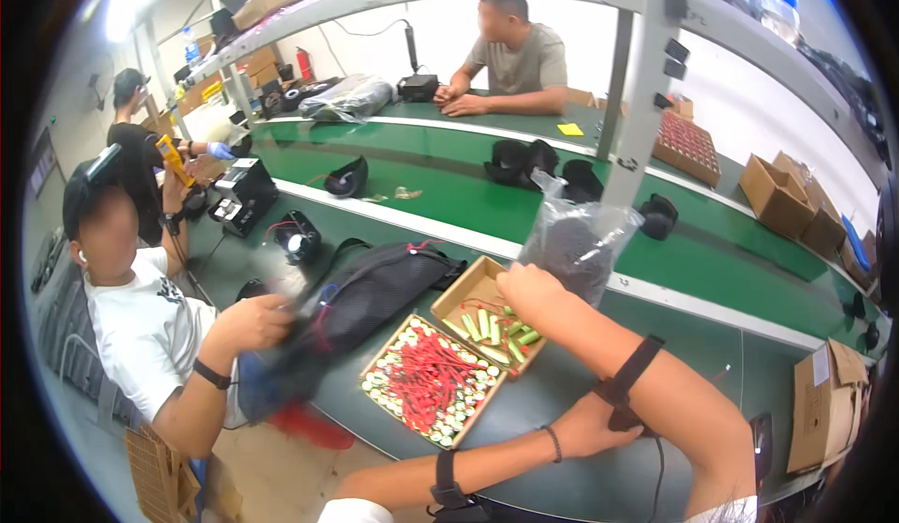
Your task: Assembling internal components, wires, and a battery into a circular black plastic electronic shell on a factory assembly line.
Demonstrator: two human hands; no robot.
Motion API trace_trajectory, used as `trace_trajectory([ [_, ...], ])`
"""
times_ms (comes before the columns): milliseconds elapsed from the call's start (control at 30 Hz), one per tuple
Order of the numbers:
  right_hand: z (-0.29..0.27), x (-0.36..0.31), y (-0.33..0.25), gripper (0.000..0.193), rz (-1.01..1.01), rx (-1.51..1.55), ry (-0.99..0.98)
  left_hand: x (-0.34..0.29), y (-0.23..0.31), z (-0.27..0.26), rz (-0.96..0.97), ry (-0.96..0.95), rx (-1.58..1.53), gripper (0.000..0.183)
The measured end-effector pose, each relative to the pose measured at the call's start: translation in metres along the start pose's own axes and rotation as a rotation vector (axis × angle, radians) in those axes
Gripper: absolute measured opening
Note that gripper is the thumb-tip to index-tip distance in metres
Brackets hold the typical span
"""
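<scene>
My right hand (530,291), its fingers curled and mostly hidden from me, is over the far side of a cardboard box (456,291) holding green cylindrical parts (487,326). What it holds, if anything, cannot be made out. My left hand (599,427) reaches across beneath my right forearm, its fingers closed at the black strap (637,368) around that forearm. A thin dark cable (661,462) hangs down beside it. Next to the first box sits a shallow cardboard tray (409,423) packed with white-ended cylinders and many red wired pieces (426,378).
A clear plastic bag (576,242) stands behind the box. A black mesh bag (389,284) lies to the left, beside a seated co-worker (154,336) with a blurred hand. Beyond runs a green conveyor (440,176) with black parts. A metal post (641,83) rises near it; cartons (824,411) stand right.
</scene>
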State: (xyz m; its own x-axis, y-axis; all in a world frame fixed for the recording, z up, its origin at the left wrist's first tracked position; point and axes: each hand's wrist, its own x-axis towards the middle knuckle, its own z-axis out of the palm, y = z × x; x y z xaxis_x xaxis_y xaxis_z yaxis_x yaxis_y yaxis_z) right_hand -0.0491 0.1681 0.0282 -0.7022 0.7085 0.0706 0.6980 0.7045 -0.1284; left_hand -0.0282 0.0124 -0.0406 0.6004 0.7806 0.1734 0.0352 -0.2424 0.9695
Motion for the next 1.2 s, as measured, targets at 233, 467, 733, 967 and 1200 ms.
trace_trajectory([
  [233,-0.004,-0.012,0.022,0.052,-0.028,-0.166,-0.136,0.016,-0.032,0.036,0.16,0.046,0.125,0.057],
  [467,-0.071,-0.048,0.002,0.029,-0.019,0.402,0.446,0.015,-0.06,0.036,0.221,0.295,0.057,0.107],
  [733,-0.112,-0.212,0.028,0.026,0.202,1.015,0.576,0.01,-0.01,0.033,0.196,0.13,-0.062,0.094],
  [967,-0.052,-0.309,0.029,0.04,0.271,1.062,0.599,0.001,0.005,0.002,0.152,0.071,0.137,0.095],
  [1200,-0.017,-0.34,0.024,0.028,0.375,1.035,0.728,0.008,0.013,0.016,0.092,-0.016,0.116,0.1],
])
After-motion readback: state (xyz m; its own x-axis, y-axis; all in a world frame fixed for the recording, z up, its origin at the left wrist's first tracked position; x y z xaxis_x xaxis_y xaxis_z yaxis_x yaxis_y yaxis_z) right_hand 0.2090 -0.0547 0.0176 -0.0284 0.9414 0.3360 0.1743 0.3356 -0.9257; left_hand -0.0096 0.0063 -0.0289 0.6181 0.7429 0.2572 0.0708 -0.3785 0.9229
